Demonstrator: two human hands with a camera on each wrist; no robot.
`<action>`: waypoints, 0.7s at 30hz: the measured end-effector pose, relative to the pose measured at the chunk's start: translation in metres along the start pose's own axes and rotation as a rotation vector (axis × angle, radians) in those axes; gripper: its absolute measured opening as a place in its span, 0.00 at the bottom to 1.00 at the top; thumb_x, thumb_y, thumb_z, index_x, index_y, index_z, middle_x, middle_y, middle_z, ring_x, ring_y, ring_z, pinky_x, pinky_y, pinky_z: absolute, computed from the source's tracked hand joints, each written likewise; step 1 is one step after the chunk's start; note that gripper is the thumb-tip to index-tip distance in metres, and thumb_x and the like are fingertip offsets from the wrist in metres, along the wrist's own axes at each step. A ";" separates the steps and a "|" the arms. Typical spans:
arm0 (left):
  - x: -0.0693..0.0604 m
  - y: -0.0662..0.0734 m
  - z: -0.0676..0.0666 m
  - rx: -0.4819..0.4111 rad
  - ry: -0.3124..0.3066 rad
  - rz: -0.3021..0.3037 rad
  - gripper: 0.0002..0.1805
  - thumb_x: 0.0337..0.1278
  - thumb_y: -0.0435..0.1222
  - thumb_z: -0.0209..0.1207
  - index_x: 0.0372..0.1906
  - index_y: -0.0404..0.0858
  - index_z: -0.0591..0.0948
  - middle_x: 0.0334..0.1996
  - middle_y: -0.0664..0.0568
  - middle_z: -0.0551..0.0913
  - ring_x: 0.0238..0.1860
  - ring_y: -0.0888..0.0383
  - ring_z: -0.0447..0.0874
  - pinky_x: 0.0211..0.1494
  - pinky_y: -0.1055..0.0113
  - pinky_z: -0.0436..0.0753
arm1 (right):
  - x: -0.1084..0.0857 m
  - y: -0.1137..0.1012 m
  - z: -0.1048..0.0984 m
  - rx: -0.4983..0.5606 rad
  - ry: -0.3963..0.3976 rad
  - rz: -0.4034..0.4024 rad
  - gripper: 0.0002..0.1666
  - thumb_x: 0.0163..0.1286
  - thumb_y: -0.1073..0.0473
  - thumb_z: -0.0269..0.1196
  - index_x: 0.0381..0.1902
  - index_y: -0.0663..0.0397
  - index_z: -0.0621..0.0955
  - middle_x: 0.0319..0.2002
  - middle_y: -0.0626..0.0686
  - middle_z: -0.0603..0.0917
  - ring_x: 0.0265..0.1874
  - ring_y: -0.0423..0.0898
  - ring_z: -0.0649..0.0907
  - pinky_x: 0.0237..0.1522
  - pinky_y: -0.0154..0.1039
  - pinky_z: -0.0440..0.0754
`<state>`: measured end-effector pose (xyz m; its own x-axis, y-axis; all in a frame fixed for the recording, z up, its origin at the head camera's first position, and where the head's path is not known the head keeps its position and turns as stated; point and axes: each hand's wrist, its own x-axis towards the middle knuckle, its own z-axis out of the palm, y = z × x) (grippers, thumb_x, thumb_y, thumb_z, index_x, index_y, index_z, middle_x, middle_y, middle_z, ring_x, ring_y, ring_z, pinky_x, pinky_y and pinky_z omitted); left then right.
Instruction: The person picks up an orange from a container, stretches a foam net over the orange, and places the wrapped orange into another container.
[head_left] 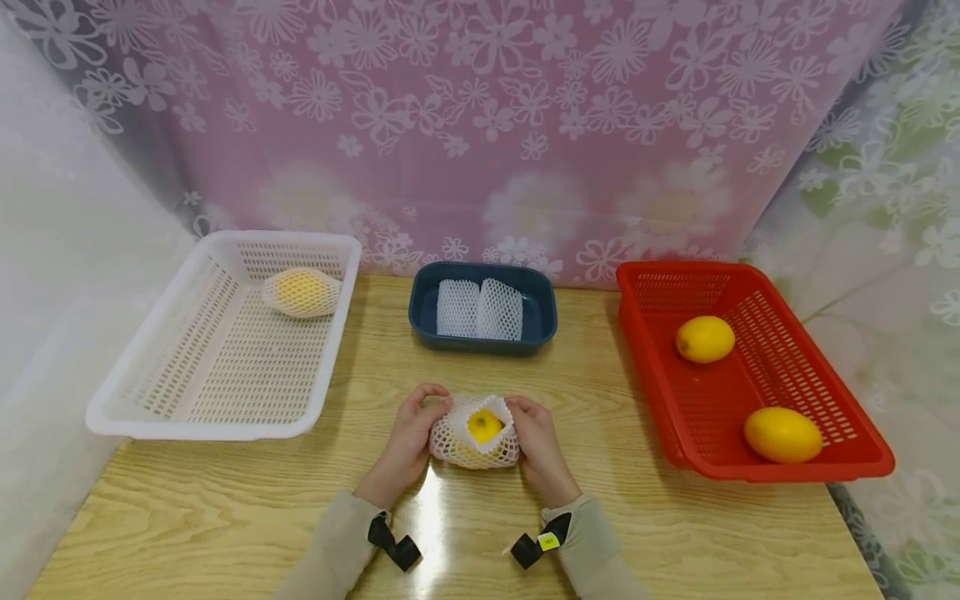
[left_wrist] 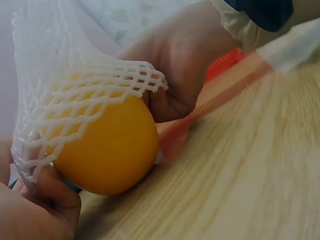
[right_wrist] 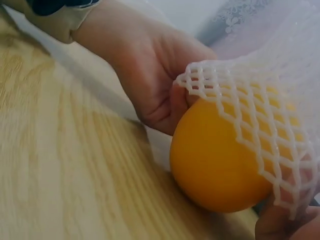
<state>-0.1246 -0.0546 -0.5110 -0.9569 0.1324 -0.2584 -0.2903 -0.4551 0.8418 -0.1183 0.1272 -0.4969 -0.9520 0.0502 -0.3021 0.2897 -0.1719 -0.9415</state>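
Low over the middle of the table, a white foam net sleeve (head_left: 491, 457) is partly drawn over a yellow oval fruit (head_left: 483, 427), perhaps a lemon. My left hand (head_left: 407, 435) pinches the sleeve's rim on one side, while my right hand (head_left: 542, 446) pinches the opposite side. Both wrist views show the rim stretched between the two hands. There the bare lower part of the fruit (left_wrist: 112, 150) bulges out below the mesh (right_wrist: 265, 130), close to the tabletop. Some fingertips are hidden behind the net and the fruit.
Behind the hands stands a dark blue tray (head_left: 483, 345) with two white net sleeves (head_left: 500, 310). A white basket (head_left: 202, 429) at left holds one netted yellow fruit (head_left: 302, 292). At right, a red basket (head_left: 660, 375) contains two bare yellow fruits (head_left: 783, 435). A floral curtain (head_left: 480, 125) hangs behind.
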 end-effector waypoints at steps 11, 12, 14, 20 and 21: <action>0.003 -0.008 -0.005 0.366 -0.075 0.215 0.09 0.72 0.30 0.54 0.51 0.31 0.73 0.16 0.51 0.76 0.17 0.63 0.72 0.23 0.72 0.72 | 0.004 0.010 0.000 -0.166 0.025 -0.114 0.11 0.73 0.67 0.53 0.39 0.70 0.80 0.31 0.51 0.83 0.32 0.41 0.80 0.37 0.33 0.79; 0.003 -0.008 -0.005 0.387 -0.079 0.228 0.08 0.72 0.30 0.53 0.51 0.31 0.73 0.16 0.51 0.75 0.16 0.63 0.71 0.22 0.73 0.71 | 0.003 0.010 0.001 -0.190 0.030 -0.128 0.11 0.73 0.68 0.53 0.39 0.71 0.80 0.31 0.51 0.83 0.31 0.41 0.80 0.36 0.32 0.79; 0.000 -0.004 -0.003 0.427 -0.086 0.258 0.07 0.72 0.29 0.51 0.50 0.30 0.73 0.15 0.50 0.73 0.14 0.64 0.68 0.21 0.73 0.69 | 0.003 0.011 0.001 -0.227 0.038 -0.151 0.11 0.72 0.70 0.52 0.39 0.71 0.80 0.29 0.50 0.82 0.30 0.40 0.79 0.35 0.32 0.78; -0.010 0.011 0.007 0.550 -0.068 0.327 0.06 0.71 0.26 0.51 0.47 0.28 0.74 0.14 0.51 0.70 0.14 0.66 0.63 0.20 0.74 0.65 | 0.004 0.013 0.000 -0.317 0.074 -0.181 0.10 0.69 0.72 0.52 0.38 0.71 0.81 0.26 0.49 0.80 0.27 0.41 0.76 0.32 0.33 0.76; -0.010 0.013 0.008 0.569 -0.064 0.329 0.06 0.71 0.26 0.51 0.47 0.28 0.74 0.14 0.51 0.70 0.14 0.65 0.63 0.20 0.73 0.65 | 0.004 0.013 0.001 -0.330 0.077 -0.183 0.10 0.68 0.72 0.52 0.39 0.71 0.81 0.26 0.50 0.80 0.27 0.42 0.76 0.32 0.33 0.76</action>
<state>-0.1184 -0.0549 -0.4939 -0.9896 0.1262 0.0692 0.0764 0.0530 0.9957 -0.1182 0.1245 -0.5104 -0.9843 0.1264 -0.1232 0.1440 0.1719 -0.9745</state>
